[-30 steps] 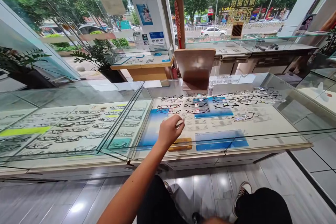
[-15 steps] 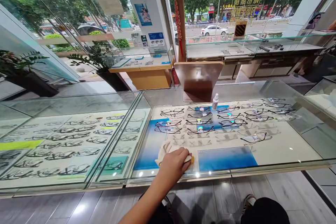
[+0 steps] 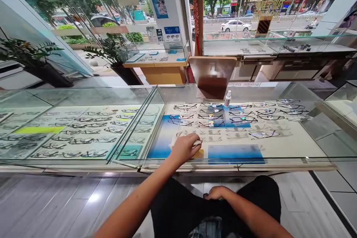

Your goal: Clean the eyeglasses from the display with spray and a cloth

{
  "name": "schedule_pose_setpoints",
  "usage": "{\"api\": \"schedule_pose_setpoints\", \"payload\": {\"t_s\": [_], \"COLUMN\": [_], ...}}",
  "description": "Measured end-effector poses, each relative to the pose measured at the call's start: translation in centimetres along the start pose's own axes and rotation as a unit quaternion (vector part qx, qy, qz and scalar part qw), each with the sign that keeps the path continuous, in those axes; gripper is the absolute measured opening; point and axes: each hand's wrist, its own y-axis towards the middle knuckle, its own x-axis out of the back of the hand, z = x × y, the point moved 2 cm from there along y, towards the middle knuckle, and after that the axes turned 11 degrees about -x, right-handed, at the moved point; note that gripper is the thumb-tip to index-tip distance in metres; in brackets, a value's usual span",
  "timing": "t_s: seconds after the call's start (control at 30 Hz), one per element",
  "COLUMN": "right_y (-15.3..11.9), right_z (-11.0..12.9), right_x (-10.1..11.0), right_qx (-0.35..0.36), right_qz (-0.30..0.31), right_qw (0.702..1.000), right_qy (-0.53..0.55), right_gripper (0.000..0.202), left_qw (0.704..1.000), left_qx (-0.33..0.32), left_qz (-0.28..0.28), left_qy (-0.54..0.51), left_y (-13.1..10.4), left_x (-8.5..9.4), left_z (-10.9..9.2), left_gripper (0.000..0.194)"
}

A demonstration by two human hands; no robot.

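My left hand [image 3: 185, 148] is closed on a crumpled pale cloth [image 3: 176, 139] and rests on the glass top of the display case, near its front edge. Below, over my lap, my right hand [image 3: 216, 192] has its fingers curled; a small dark thing shows at the fingertips, too small to name. Rows of eyeglasses [image 3: 211, 124] lie beyond my left hand, and one pair [image 3: 263, 134] sits apart to the right. A small white bottle [image 3: 228, 99] stands at the back. A blue sheet [image 3: 235, 154] lies right of my left hand.
Another glass case [image 3: 83, 130] with many glasses adjoins on the left. A brown chair [image 3: 213, 76] stands behind the case. Potted plants [image 3: 124, 70] and further display counters [image 3: 242, 48] are near the windows. My knees are close under the front edge.
My right hand has come into view over my lap. My left hand still holds the cloth on the glass, a little higher in the picture. The camera view has shifted, showing more of my legs.
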Motion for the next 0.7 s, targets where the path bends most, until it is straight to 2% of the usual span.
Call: {"api": "schedule_pose_setpoints", "payload": {"t_s": [0.1, 0.2, 0.27, 0.33, 0.37, 0.43, 0.53, 0.6, 0.7], "right_y": [-0.5, -2.9, -5.4, -8.5, -10.3, -13.8, -18.4, -20.8, -23.5], "right_z": [-1.1, -1.0, 0.0, 1.7, 2.9, 5.1, 7.9, 9.2, 10.5], "right_x": [1.4, 3.2, 4.4, 5.6, 6.1, 7.0, 8.6, 10.1, 13.1], "right_qx": [-0.016, 0.016, 0.050, 0.088, 0.131, 0.183, 0.233, 0.271, 0.325], "right_qz": [0.007, 0.072, 0.104, 0.107, 0.107, 0.110, 0.112, 0.099, 0.078], "right_qw": [0.999, 0.996, 0.991, 0.986, 0.977, 0.962, 0.943, 0.935, 0.925], "right_qy": [-0.034, -0.048, -0.067, -0.089, -0.129, -0.169, -0.209, -0.204, -0.180], "right_gripper": [0.032, 0.030, 0.028, 0.033, 0.036, 0.040, 0.049, 0.052, 0.050], "left_qw": [1.000, 0.997, 0.993, 0.993, 0.993, 0.993, 0.995, 0.998, 0.999], "left_qx": [0.009, 0.018, 0.022, 0.022, 0.022, 0.024, 0.017, 0.003, -0.030], "left_qz": [-0.021, 0.008, 0.045, 0.058, 0.066, 0.074, 0.064, 0.041, -0.012], "left_qy": [0.015, 0.080, 0.103, 0.101, 0.099, 0.094, 0.077, 0.057, 0.011], "left_y": [3.3, 8.3, 11.7, 14.4, 15.4, 16.5, 16.8, 16.4, 15.6], "left_x": [2.5, 4.2, 4.3, 3.5, 3.0, 1.9, 1.2, 1.6, 3.1], "left_z": [-0.2, 0.1, 0.7, 1.4, 1.7, 2.4, 3.0, 3.3, 3.4], "left_gripper": [0.013, 0.021, 0.021, 0.019, 0.018, 0.015, 0.011, 0.010, 0.012]}}
